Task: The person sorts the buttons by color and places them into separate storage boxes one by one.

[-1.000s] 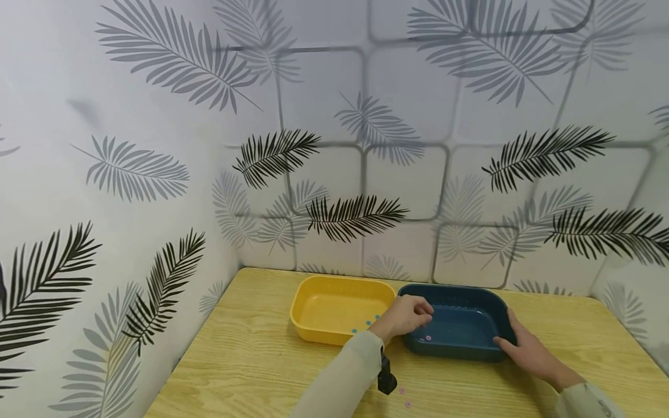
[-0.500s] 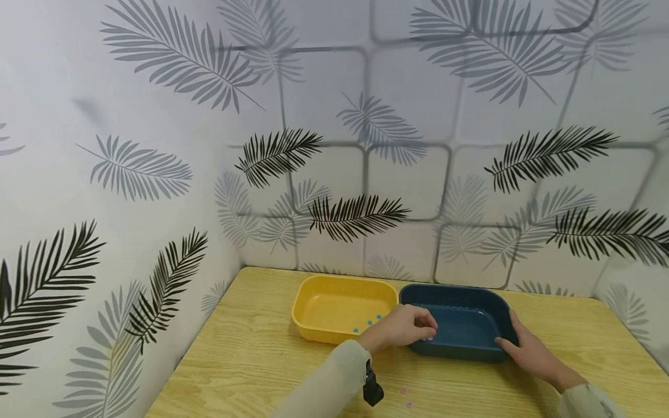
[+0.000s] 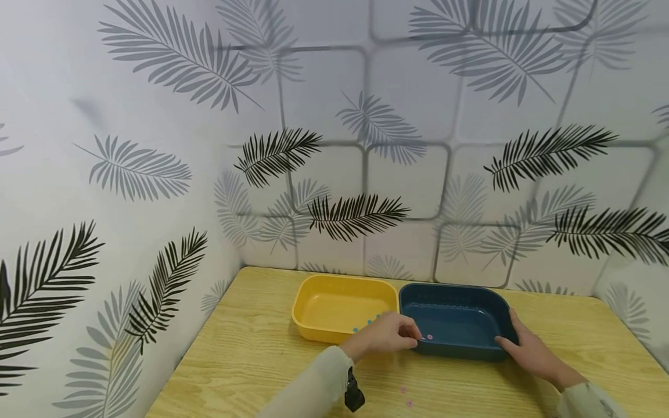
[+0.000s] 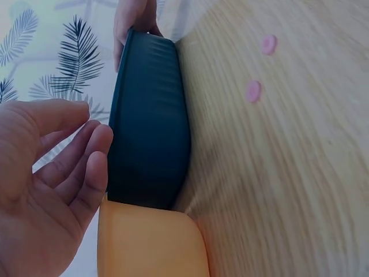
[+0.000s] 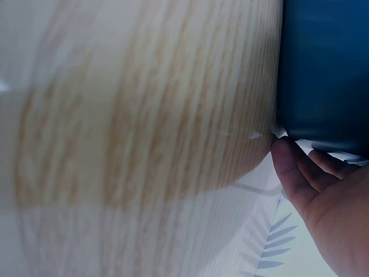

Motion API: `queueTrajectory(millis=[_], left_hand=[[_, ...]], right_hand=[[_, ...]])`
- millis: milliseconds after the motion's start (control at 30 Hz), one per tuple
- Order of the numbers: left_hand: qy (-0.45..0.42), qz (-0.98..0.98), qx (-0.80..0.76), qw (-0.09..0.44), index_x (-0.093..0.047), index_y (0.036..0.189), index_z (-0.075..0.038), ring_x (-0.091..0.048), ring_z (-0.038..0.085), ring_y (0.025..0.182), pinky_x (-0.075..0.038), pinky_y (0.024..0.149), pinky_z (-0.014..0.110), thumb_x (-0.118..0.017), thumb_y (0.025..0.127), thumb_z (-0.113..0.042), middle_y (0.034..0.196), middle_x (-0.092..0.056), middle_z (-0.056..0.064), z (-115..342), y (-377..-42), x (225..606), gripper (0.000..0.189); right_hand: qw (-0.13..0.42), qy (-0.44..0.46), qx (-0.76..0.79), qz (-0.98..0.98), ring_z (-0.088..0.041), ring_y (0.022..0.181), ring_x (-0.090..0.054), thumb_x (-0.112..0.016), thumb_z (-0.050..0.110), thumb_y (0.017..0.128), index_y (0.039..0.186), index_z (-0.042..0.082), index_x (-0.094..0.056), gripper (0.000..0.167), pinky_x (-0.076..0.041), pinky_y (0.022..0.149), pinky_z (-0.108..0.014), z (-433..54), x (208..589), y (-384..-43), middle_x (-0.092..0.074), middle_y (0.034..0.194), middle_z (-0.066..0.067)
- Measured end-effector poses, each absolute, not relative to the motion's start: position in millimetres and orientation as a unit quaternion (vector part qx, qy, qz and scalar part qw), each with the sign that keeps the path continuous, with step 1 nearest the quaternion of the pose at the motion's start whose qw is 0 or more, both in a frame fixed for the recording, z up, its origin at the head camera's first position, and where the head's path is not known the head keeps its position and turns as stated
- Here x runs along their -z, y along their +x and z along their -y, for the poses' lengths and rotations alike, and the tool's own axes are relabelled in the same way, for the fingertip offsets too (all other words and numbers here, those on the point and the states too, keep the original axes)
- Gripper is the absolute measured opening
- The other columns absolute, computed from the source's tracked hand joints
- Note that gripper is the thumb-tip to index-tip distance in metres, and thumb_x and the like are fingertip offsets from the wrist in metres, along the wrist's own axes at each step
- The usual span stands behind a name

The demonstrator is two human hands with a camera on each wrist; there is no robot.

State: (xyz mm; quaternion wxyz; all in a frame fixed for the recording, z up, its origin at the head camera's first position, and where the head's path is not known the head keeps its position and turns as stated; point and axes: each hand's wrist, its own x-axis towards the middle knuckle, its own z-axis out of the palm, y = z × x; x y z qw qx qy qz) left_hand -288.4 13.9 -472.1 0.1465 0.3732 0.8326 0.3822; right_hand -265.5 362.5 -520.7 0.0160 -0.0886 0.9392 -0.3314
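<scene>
My left hand (image 3: 388, 332) hovers over the front left corner of the dark blue plastic tray (image 3: 460, 350), its fingers loosely curled. In the left wrist view, nothing shows between the thumb and fingers of the left hand (image 4: 52, 167). A small pink ring-shaped piece (image 3: 430, 337) lies inside the blue tray near that hand. At the tray's right end my right hand (image 3: 530, 351) holds the wall, thumb over the rim and fingers along the outer side. The right wrist view shows its fingers (image 5: 294, 173) at the tray's outer corner.
The yellow tray (image 3: 313, 335) adjoins the blue one on the left and holds several small blue pieces (image 3: 370, 322). Two pink rings (image 4: 253, 91) lie on the wooden table (image 3: 251, 348) before the blue tray. A leaf-patterned wall (image 3: 334, 174) stands behind.
My left hand has moved from above the blue tray down and left, back to its near left corner. The right hand has stayed on the tray's right end.
</scene>
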Motion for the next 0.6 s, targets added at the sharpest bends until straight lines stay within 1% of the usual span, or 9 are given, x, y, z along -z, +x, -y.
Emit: queueTrajectory(millis=[133,267,333,500,600], left_hand=[[0.395,-0.831,-0.364,0.144,-0.070,0.094,-0.011,-0.058,-0.003,0.073,-0.048,0.068,0.014,-0.066,0.090,-0.012,0.083,-0.064,-0.013,-8,-285,473,0.006],[0.409,-0.827,-0.347,0.171,-0.070,0.098,-0.007,-0.057,-0.004,0.074,-0.048,0.069,0.013,-0.067,0.089,-0.012,0.084,-0.065,-0.013,-4,-280,474,0.011],[0.410,-0.825,-0.340,0.190,-0.070,0.100,-0.005,-0.058,-0.003,0.075,-0.048,0.069,0.014,-0.068,0.088,-0.011,0.086,-0.066,-0.011,-3,-278,475,0.014],[0.422,-0.833,-0.292,0.207,-0.069,0.102,-0.009,-0.057,-0.004,0.077,-0.047,0.068,0.013,-0.069,0.087,-0.013,0.092,-0.067,-0.008,0,-278,483,0.015],[0.430,-0.836,-0.262,0.219,-0.069,0.102,-0.010,-0.058,-0.004,0.077,-0.047,0.068,0.013,-0.070,0.087,-0.012,0.094,-0.067,-0.009,0,-278,490,0.016]], right_hand=[[0.014,-0.091,0.334,-0.938,-0.062,0.125,-0.015,-0.053,0.034,0.097,0.143,-0.013,0.010,0.092,-0.021,0.096,-0.069,-363,520,-266,-0.004,0.141,-0.046],[0.024,-0.087,0.335,-0.938,-0.062,0.125,-0.015,-0.053,0.035,0.097,0.143,-0.013,0.010,0.092,-0.021,0.097,-0.068,-363,520,-265,-0.004,0.141,-0.046],[0.025,-0.085,0.334,-0.939,-0.062,0.125,-0.015,-0.053,0.036,0.097,0.143,-0.014,0.010,0.092,-0.021,0.097,-0.068,-362,520,-265,-0.004,0.141,-0.046],[0.019,-0.085,0.327,-0.941,-0.062,0.125,-0.017,-0.053,0.036,0.097,0.143,-0.013,0.010,0.092,-0.023,0.096,-0.068,-363,520,-265,-0.006,0.141,-0.046],[0.025,-0.084,0.328,-0.941,-0.062,0.125,-0.015,-0.052,0.037,0.097,0.143,-0.013,0.010,0.092,-0.022,0.096,-0.068,-363,521,-266,-0.005,0.141,-0.046]])
